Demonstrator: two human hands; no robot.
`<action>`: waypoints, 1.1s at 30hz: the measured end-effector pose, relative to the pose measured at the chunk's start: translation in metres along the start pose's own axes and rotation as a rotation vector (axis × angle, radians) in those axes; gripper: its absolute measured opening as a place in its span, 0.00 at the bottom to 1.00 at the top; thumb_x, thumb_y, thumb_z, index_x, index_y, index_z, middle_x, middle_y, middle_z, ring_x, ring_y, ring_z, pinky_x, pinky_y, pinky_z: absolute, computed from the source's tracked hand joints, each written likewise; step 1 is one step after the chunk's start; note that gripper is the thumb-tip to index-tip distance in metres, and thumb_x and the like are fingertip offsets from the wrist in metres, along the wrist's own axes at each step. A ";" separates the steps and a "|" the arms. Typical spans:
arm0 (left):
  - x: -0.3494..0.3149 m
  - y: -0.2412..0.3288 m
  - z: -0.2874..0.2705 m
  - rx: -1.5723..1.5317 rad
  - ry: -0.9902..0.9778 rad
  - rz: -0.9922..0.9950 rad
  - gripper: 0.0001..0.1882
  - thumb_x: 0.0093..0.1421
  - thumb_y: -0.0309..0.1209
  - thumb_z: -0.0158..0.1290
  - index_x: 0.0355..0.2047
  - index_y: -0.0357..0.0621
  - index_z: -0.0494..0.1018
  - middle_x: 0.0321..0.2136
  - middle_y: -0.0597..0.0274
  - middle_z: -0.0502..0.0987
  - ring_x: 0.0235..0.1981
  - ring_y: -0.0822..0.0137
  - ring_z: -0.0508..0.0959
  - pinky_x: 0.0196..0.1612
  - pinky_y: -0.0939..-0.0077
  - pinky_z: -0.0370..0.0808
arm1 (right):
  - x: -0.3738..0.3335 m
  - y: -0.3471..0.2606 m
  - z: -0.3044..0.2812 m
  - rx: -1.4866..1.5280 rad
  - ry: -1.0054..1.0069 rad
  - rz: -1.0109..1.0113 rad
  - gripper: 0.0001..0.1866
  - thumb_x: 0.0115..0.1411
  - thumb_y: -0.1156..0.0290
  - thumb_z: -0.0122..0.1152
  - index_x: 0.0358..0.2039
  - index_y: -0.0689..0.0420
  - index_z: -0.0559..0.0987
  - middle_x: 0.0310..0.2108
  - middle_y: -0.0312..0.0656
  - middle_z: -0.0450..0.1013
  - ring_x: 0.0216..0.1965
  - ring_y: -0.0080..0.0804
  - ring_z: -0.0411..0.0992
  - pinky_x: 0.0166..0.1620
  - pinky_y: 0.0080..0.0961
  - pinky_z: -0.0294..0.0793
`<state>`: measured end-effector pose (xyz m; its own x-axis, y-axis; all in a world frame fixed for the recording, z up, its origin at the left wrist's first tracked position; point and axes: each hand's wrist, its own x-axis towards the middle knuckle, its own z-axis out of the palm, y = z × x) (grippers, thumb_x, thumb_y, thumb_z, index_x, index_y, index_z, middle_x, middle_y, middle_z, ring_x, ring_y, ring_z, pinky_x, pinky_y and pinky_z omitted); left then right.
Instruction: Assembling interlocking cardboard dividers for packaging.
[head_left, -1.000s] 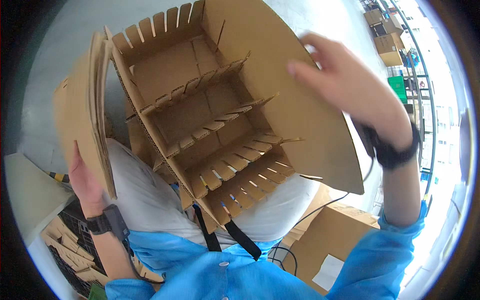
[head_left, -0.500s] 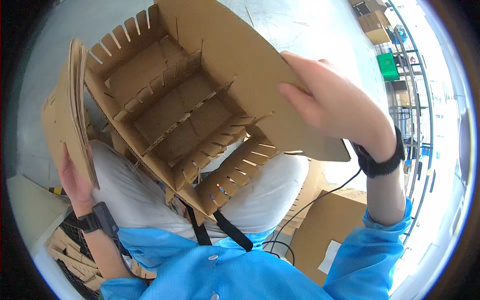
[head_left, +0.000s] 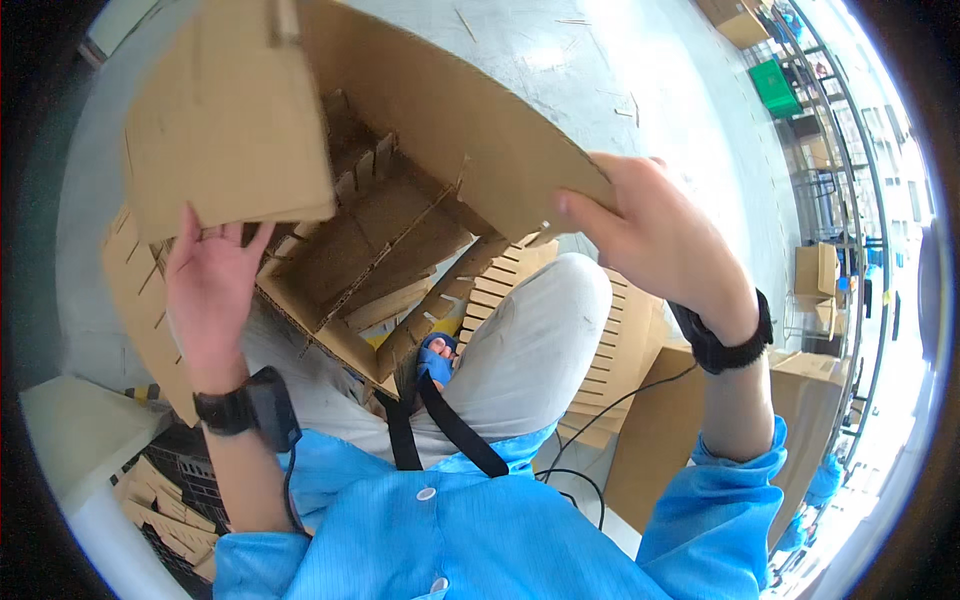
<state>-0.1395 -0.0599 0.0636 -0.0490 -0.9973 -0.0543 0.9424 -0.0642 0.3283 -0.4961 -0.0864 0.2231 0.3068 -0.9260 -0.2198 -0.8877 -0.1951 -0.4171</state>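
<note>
An open cardboard box (head_left: 430, 110) is tilted above my lap, with slotted cardboard dividers (head_left: 400, 235) crossing its inside. My left hand (head_left: 212, 290) is closed on the lower edge of a folded cardboard piece (head_left: 230, 130), some of its fingers hidden behind it. That piece covers the box's far left part. On the other side, my right hand (head_left: 660, 230) grips the edge of the box's tall right wall, thumb on the inner face and fingers behind. Black straps (head_left: 455, 440) hang from my front below the box's near corner.
Slotted cardboard sheets (head_left: 620, 340) lie beside my right knee, near a larger carton (head_left: 650, 420). Another slotted sheet (head_left: 130, 280) stands left of the box. A black crate (head_left: 190, 470) with cardboard strips is at lower left. Shelving (head_left: 850, 200) and a green bin (head_left: 773, 90) are far right.
My left hand has brought the folded cardboard from beside the box up and right, over its far left part. The box has tilted. My right hand keeps its grip on the wall.
</note>
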 end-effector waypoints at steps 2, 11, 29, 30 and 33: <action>0.003 -0.008 -0.006 0.121 0.121 0.042 0.18 0.71 0.35 0.45 0.59 0.48 0.68 0.59 0.62 0.72 0.64 0.63 0.65 0.69 0.41 0.50 | 0.003 -0.008 0.000 -0.007 0.026 -0.019 0.13 0.60 0.67 0.56 0.32 0.66 0.78 0.20 0.53 0.72 0.24 0.45 0.71 0.31 0.37 0.72; 0.009 -0.011 -0.007 0.366 0.177 0.065 0.17 0.70 0.39 0.49 0.56 0.49 0.70 0.54 0.65 0.75 0.62 0.64 0.66 0.67 0.45 0.51 | 0.010 0.011 0.023 0.056 0.080 -0.037 0.11 0.60 0.68 0.56 0.30 0.64 0.78 0.26 0.59 0.75 0.31 0.59 0.75 0.37 0.46 0.75; -0.096 0.073 -0.084 -0.004 0.006 0.134 0.21 0.73 0.31 0.39 0.63 0.37 0.64 0.62 0.51 0.69 0.63 0.59 0.69 0.65 0.63 0.66 | 0.174 -0.043 0.067 -0.079 0.340 -0.347 0.29 0.68 0.52 0.51 0.60 0.62 0.67 0.60 0.56 0.66 0.62 0.53 0.64 0.63 0.44 0.63; -0.111 0.069 -0.091 -0.039 0.004 0.137 0.21 0.73 0.32 0.39 0.62 0.38 0.64 0.62 0.51 0.69 0.63 0.59 0.69 0.65 0.62 0.67 | 0.192 -0.053 0.069 -0.051 0.284 -0.373 0.31 0.68 0.52 0.49 0.63 0.60 0.63 0.63 0.55 0.64 0.63 0.53 0.63 0.65 0.44 0.62; -0.143 0.054 -0.074 -0.078 0.193 0.160 0.21 0.74 0.33 0.37 0.63 0.39 0.64 0.61 0.50 0.69 0.63 0.57 0.69 0.65 0.60 0.66 | 0.243 -0.072 0.079 -0.171 0.344 -0.490 0.32 0.68 0.53 0.49 0.65 0.60 0.60 0.63 0.53 0.63 0.63 0.52 0.62 0.65 0.45 0.62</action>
<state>-0.0574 0.0823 0.0196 0.1597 -0.9689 -0.1892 0.9560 0.1040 0.2742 -0.3307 -0.2716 0.1300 0.5897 -0.7612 0.2700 -0.7228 -0.6465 -0.2440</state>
